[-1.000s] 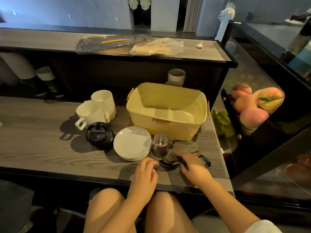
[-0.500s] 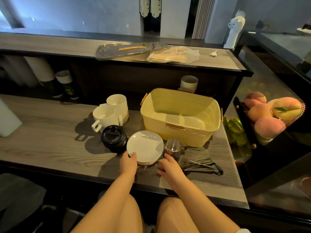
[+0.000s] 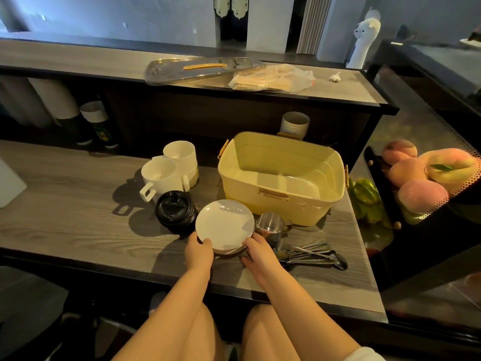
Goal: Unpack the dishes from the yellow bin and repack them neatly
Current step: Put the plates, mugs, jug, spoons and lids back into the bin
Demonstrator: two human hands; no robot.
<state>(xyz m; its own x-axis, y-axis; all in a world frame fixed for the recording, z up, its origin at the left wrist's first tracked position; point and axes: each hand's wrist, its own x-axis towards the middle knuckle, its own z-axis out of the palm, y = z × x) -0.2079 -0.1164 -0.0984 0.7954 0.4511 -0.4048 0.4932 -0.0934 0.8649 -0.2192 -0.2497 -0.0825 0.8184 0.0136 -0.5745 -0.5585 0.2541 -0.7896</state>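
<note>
Since both hands quit spoons point(image 3: 312, 255), left hand point(image 3: 199, 254) and right hand point(image 3: 259, 254) now clamp fingers point(image 3: 206, 242) on near rim of plate stack point(image 3: 225, 222), on table point(image 3: 78, 222) just before yellow bin point(image 3: 281, 204). Bin empty: unpacking done, repacking likely starts with plates.

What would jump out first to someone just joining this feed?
The yellow bin, open and apparently empty, sits at the back right of the counter. Just in front, the left hand and right hand hold a stack of white plates by its near edge. Pink peaches glow at far right.
</note>
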